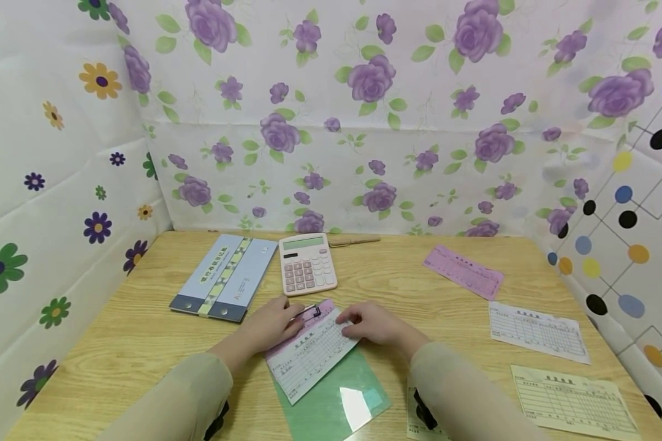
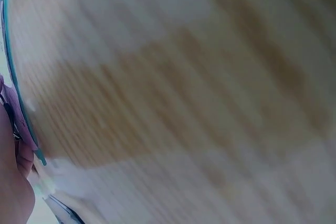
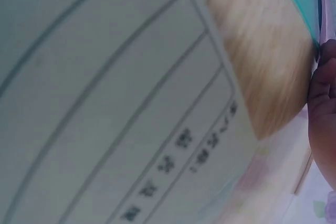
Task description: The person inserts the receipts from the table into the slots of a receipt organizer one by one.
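Note:
A green translucent clipboard (image 1: 309,413) lies tilted on the table in the head view. On its upper part rests a white printed form (image 1: 314,358) over a pink form (image 1: 327,306), of which a strip shows along the top. My left hand (image 1: 267,324) grips the clipboard at its dark metal clip (image 1: 311,312); the left wrist view catches this hand (image 2: 13,187) at its left edge. With curled fingers, my right hand (image 1: 379,324) pinches the white form near its upper right corner. In the right wrist view that hand (image 3: 323,103) appears beside the clipboard's green edge.
A blue account book (image 1: 212,269) and a pink-and-white calculator (image 1: 307,263) lie beyond the hands, with a thin brown pen-like stick (image 1: 355,242) behind. To the right are a pink slip (image 1: 463,271), a white slip (image 1: 537,332) and a yellow slip (image 1: 576,401). Another yellow slip (image 1: 416,422) sits partly under the right sleeve.

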`<action>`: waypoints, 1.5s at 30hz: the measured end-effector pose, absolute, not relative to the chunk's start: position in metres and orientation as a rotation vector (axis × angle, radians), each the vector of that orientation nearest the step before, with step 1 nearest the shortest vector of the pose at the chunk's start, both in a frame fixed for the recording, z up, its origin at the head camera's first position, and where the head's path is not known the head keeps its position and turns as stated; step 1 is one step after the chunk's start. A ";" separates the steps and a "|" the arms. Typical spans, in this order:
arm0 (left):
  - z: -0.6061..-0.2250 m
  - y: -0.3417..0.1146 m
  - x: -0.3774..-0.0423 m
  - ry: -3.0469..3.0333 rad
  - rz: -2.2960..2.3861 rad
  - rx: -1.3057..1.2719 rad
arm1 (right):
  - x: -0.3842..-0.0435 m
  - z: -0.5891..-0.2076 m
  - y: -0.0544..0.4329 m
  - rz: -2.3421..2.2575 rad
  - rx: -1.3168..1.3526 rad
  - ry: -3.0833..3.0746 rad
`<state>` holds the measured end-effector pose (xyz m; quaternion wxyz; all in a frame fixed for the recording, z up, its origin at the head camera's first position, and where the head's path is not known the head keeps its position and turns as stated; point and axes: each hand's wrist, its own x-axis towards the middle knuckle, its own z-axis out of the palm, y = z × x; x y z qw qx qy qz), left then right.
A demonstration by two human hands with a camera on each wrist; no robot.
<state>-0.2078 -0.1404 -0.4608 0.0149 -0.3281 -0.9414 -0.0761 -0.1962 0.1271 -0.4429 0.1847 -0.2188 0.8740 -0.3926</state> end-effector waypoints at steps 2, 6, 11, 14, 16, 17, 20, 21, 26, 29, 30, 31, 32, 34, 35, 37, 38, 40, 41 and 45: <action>-0.461 -0.140 -0.208 -2.930 -0.220 -1.019 | -0.195 -0.444 0.124 -1.093 -0.614 2.485; -0.460 -0.141 -0.208 -2.911 -0.195 -1.030 | -0.193 -0.445 0.118 -1.058 -0.616 2.538; -0.459 -0.140 -0.209 -2.901 -0.167 -1.061 | -0.189 -0.450 0.112 -0.992 -0.631 2.630; -0.459 -0.139 -0.210 -2.912 -0.141 -1.074 | -0.187 -0.452 0.108 -0.955 -0.631 2.673; -0.459 -0.139 -0.211 -2.942 -0.140 -1.062 | -0.186 -0.453 0.105 -0.917 -0.627 2.706; -0.460 -0.138 -0.211 -2.963 -0.133 -1.049 | -0.186 -0.454 0.103 -0.892 -0.626 2.722; -0.459 -0.137 -0.211 -3.031 -0.151 -1.016 | -0.184 -0.455 0.100 -0.826 -0.613 2.764; -0.459 -0.136 -0.211 -3.049 -0.152 -1.009 | -0.183 -0.454 0.099 -0.810 -0.607 2.774; -0.459 -0.133 -0.212 -3.046 -0.063 -1.046 | -0.180 -0.453 0.096 -0.783 -0.577 2.812; -0.459 -0.133 -0.213 -3.024 -0.002 -1.071 | -0.179 -0.454 0.096 -0.793 -0.587 2.823; -0.459 -0.134 -0.213 -3.026 0.007 -1.072 | -0.179 -0.454 0.096 -0.799 -0.592 2.825; -0.458 -0.134 -0.213 -3.026 0.019 -1.074 | -0.178 -0.454 0.096 -0.798 -0.599 2.830; -0.458 -0.134 -0.214 -3.031 0.020 -1.074 | -0.178 -0.454 0.096 -0.790 -0.609 2.839; -0.456 -0.133 -0.214 -3.047 0.019 -1.071 | -0.178 -0.454 0.095 -0.777 -0.634 2.857; -0.454 -0.133 -0.214 -3.056 0.019 -1.072 | -0.178 -0.454 0.095 -0.765 -0.641 2.868; -0.452 -0.133 -0.215 -3.074 0.022 -1.076 | -0.178 -0.454 0.094 -0.738 -0.654 2.887; -0.451 -0.132 -0.215 -3.085 0.021 -1.080 | -0.178 -0.454 0.094 -0.732 -0.655 2.891; -0.449 -0.132 -0.215 -3.099 0.020 -1.089 | -0.178 -0.454 0.092 -0.728 -0.645 2.894; -0.448 -0.132 -0.216 -3.110 0.007 -1.088 | -0.177 -0.453 0.092 -0.724 -0.640 2.897; -0.447 -0.132 -0.218 -3.136 -0.025 -1.090 | -0.177 -0.452 0.090 -0.701 -0.601 2.907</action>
